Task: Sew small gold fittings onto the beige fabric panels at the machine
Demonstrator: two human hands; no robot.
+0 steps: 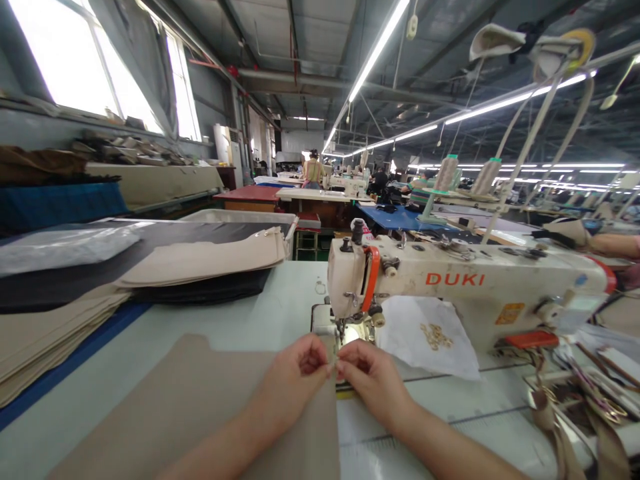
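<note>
A large taupe fabric panel (200, 407) lies flat on the pale sewing table, its right edge running up to the needle area (341, 330) of a white sewing machine (415, 273). My left hand (290, 373) rests over the panel, thumb and fingertips pinched on its right edge just in front of the needle. From the other side, my right hand (377, 383) pinches the same edge, fingertips almost touching those of the left. Whether a small piece sits between the fingertips is too small to tell. The machine's lamp lights the needle plate behind my hands.
Right of the needle, a white cloth (425, 333) carries several small gold-coloured metal pieces (436, 337). A tray (575, 400) with straps and tools stands at far right. Stacked beige panels (55, 333) lie at left, near a plastic bag (70, 247). Thread cones (447, 173) rise behind the machine.
</note>
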